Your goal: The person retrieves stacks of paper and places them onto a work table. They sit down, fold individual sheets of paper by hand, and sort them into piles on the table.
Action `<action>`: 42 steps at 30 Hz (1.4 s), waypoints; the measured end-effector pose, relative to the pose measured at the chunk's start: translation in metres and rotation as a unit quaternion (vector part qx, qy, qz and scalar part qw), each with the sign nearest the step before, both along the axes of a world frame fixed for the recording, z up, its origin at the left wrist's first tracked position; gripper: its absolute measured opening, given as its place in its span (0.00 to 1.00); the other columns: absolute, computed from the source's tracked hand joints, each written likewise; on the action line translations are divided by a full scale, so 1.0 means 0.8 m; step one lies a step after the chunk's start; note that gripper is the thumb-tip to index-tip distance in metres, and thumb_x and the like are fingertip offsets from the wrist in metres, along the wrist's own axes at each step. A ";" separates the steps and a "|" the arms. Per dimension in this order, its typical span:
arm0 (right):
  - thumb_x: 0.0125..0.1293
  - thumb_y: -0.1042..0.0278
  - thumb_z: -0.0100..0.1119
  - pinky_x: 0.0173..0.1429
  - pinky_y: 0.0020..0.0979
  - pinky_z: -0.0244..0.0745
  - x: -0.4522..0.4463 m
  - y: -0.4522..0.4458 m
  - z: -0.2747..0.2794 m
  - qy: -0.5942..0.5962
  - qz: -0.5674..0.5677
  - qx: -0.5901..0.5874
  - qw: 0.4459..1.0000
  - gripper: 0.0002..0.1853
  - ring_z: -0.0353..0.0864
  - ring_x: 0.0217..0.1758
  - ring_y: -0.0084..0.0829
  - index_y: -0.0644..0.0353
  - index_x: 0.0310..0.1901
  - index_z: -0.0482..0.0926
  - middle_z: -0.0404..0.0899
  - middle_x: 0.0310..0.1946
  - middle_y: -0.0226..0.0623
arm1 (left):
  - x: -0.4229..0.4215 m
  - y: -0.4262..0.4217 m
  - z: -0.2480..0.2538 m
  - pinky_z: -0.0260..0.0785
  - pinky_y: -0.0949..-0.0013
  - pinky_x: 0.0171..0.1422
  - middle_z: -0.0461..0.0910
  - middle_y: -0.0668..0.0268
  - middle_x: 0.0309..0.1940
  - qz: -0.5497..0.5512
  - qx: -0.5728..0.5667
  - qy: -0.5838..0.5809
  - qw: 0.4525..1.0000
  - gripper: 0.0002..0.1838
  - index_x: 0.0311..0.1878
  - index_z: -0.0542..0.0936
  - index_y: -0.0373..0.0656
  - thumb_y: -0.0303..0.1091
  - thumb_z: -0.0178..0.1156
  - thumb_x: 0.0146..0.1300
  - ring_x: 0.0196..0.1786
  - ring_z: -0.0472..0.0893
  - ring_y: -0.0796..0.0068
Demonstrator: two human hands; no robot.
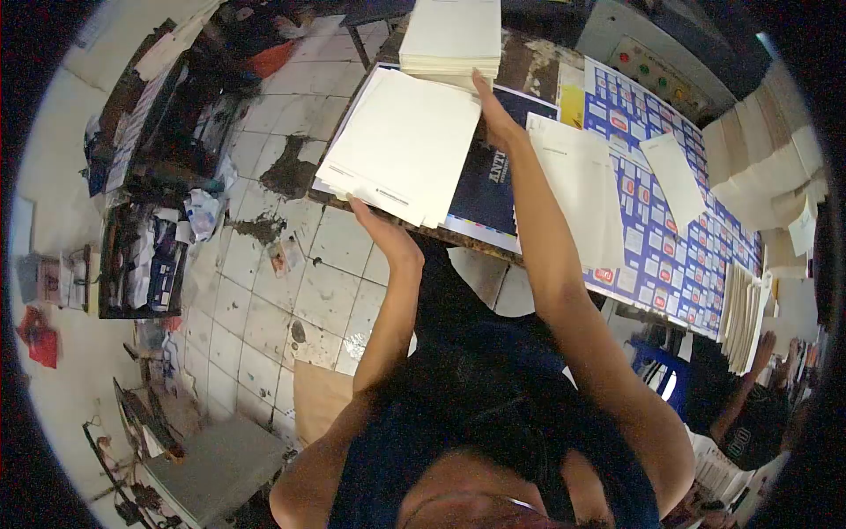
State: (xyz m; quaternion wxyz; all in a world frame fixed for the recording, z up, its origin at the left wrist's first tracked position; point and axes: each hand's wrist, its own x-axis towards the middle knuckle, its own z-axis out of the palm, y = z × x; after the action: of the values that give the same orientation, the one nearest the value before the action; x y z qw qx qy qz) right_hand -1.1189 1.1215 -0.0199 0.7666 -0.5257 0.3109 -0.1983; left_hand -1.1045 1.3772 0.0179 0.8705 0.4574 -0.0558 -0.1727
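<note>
A loose stack of white printed sheets (pixel 401 141) lies on the table, its edges slightly uneven, with small print along the near edge. My left hand (pixel 388 238) touches the near edge of these sheets, fingers stretched out. Against their right edge, close to the far corner, rests my right hand (pixel 500 122), its fingers long and straight. Just behind stands a taller, neater pile of cream paper (pixel 451 35). Under the loose sheets and to their right shows a dark blue printed sheet (pixel 480 189).
More white sheets (pixel 573 181) lie right of my right arm on a blue patterned printed sheet (pixel 639 238), with a single slip (pixel 674 181) beyond. A machine panel with buttons (pixel 652 70) stands at the back. Another person (pixel 758 414) is at far right. Tiled floor (pixel 326 300) lies left.
</note>
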 end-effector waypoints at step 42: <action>0.68 0.32 0.28 0.75 0.41 0.45 0.050 0.015 0.003 0.014 0.096 -0.247 0.964 0.41 0.51 0.74 0.40 0.58 0.71 0.53 0.53 0.71 0.46 | 0.007 0.038 -0.009 0.42 0.49 0.71 0.56 0.56 0.61 -0.032 0.066 0.108 0.991 0.57 0.72 0.52 0.46 0.78 0.53 0.48 0.63 0.57 0.60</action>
State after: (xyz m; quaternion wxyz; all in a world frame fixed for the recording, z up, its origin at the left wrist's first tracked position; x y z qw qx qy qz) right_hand -1.0789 1.1335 -0.0172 0.6242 -0.7285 0.2113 -0.1874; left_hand -1.0992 1.4073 0.0108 0.8335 0.4903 0.0357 -0.2521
